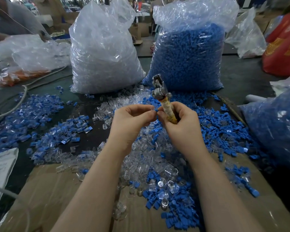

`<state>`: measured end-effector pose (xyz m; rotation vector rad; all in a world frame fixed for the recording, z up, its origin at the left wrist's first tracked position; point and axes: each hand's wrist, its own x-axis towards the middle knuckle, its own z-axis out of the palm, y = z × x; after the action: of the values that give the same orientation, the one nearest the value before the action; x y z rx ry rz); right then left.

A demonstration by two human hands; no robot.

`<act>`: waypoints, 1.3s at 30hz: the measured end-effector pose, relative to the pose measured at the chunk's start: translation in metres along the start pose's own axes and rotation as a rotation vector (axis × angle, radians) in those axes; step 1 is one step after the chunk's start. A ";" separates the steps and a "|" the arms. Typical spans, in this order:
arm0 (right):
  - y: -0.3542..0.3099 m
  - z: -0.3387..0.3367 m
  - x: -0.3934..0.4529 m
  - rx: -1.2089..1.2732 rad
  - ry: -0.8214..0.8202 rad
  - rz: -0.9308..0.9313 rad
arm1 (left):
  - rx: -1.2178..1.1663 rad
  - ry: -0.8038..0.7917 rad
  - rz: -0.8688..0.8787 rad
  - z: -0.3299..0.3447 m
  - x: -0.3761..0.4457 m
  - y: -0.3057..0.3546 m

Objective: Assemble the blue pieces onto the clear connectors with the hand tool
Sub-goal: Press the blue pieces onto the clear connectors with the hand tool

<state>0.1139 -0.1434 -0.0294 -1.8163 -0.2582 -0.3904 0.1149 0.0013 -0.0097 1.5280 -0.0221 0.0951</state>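
Our left hand [132,118] pinches a blue piece [156,110], touching our right hand [179,119]. That hand grips the tool [164,101], pointing up and away.

Soft, even daylight; wide-angle bowing at edges, background perhaps slightly blurred.

Table [238,77]: you are looking at a dark top
Cardboard [57,190]: lying flat at your near edge
Loose parts: blue pieces [208,124] and clear connectors [144,161] are spreading across both
Bags: clear-filled bag [104,52] and blue-filled bag [189,57] are standing side by side behind
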 end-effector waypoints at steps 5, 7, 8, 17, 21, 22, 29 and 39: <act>0.005 -0.006 0.001 -0.038 -0.044 0.029 | -0.061 0.040 0.004 -0.003 0.002 0.000; 0.010 -0.011 0.003 -0.096 -0.081 0.052 | -0.088 0.064 0.029 -0.006 0.003 0.000; 0.011 -0.012 0.003 -0.128 -0.103 0.064 | -0.097 0.078 0.048 -0.008 0.004 0.000; 0.011 -0.015 0.004 -0.274 -0.253 0.112 | 0.093 0.079 0.299 -0.015 0.006 0.001; 0.009 -0.014 0.003 -0.263 -0.291 0.115 | 0.130 0.056 0.339 -0.016 0.005 0.001; 0.008 -0.014 0.003 -0.256 -0.299 0.117 | 0.134 0.048 0.343 -0.016 0.005 0.001; 0.008 -0.015 0.002 -0.305 -0.330 0.096 | 0.156 0.001 0.370 -0.016 0.004 0.000; 0.005 -0.018 0.000 -0.315 -0.374 0.120 | 0.123 -0.011 0.370 -0.014 0.002 0.001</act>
<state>0.1130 -0.1615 -0.0293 -2.2003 -0.3585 -0.0009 0.1165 0.0157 -0.0094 1.6332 -0.3137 0.3886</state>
